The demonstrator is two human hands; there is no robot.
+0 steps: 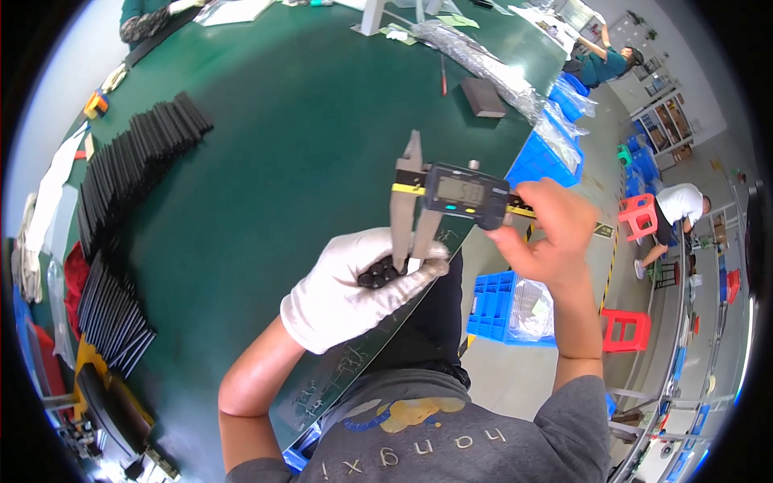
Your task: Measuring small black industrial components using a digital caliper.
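My left hand (342, 282), in a white glove, is cupped round several small black rounded pieces (380, 274). Bare and bent at the thumb and fingers, my right hand (555, 229) grips a digital caliper (467, 193) by its slider and beam end. The caliper's long metal jaws point down into the gloved palm, a gap between them. Their tips reach the left thumb and fingers beside the black pieces. Whether a piece sits between the tips I cannot tell. Digits show on the caliper's small screen.
Black rods (137, 161) lie in a long row on the green table (266, 145), with thinner metallic rods (117, 314) nearer. A dark box (483, 97), a screwdriver (443, 76) and plastic-wrapped stock (475, 60) lie at the far right. Blue crates (493, 306) stand beyond the table edge.
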